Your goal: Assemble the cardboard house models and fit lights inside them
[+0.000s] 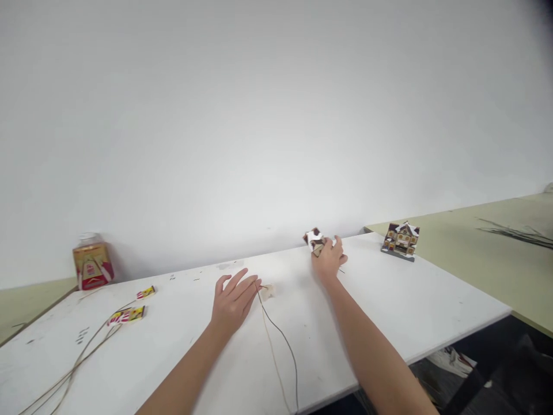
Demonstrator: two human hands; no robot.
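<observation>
Bare forearms (369,325) | left hand (234,301) pinching wiry, curved strands (285,338) | right hand (329,261) gripping angular ornament (315,238)

A bottle (92,266) stands at the far left of the desk (159,351), before the wall (259,115); two flat pieces (126,315) lie nearer. Centrally, two strands (280,332) run from the left hand (233,300) towards the near edge. Right of it, the right hand (328,260) touches a miniature house (314,237); a second miniature house (402,238) stands farther right.

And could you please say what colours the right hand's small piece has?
The small piece is white, dark brown and tan (head view).
</observation>
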